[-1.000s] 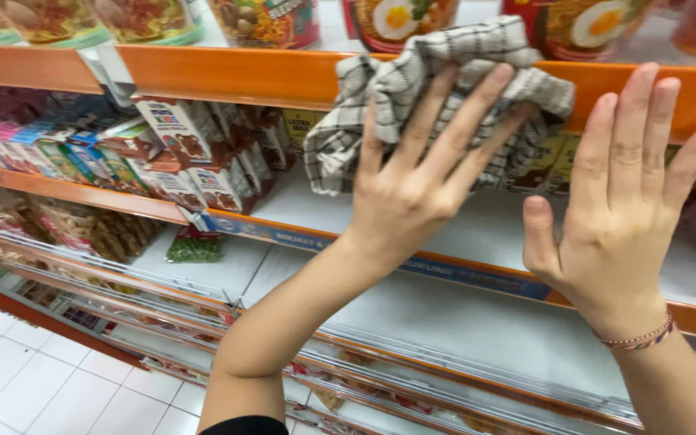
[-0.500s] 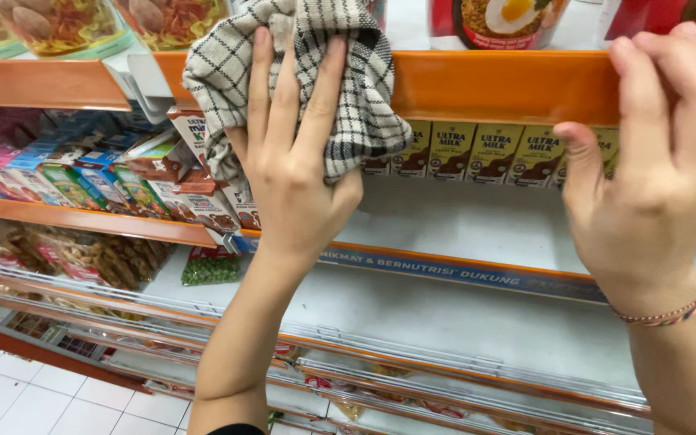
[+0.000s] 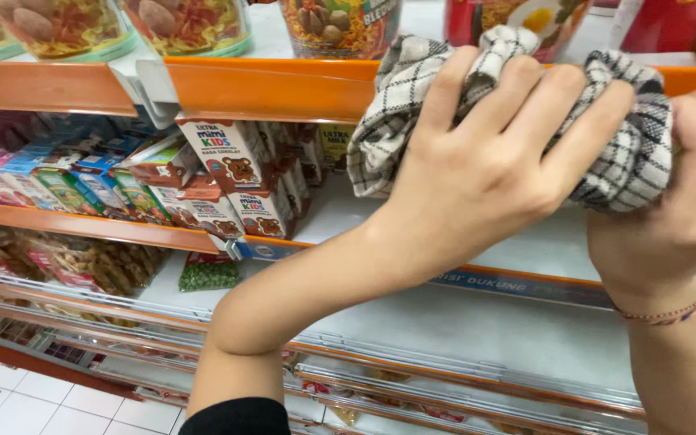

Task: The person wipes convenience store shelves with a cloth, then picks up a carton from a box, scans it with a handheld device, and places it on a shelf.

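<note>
L hand (image 3: pixel 485 161) clamps the checkered cloth (image 3: pixel 396 121) vs the orange shelf edge (image 3: pixel 283 84); R hand (image 3: pixel 678 209) grips the cloth's other end, fingers curled.

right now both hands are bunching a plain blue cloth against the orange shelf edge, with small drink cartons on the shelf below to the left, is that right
Not quite: the cloth is a black-and-white check, not plain blue, as the head view shows. The rest holds: the left hand and right hand bunch it against the orange shelf edge, and small drink cartons stand on the shelf below to the left.

Black-and-white checked cloth (image 3: pixel 630 153); orange shelf edge (image 3: pixel 275 89)
</note>
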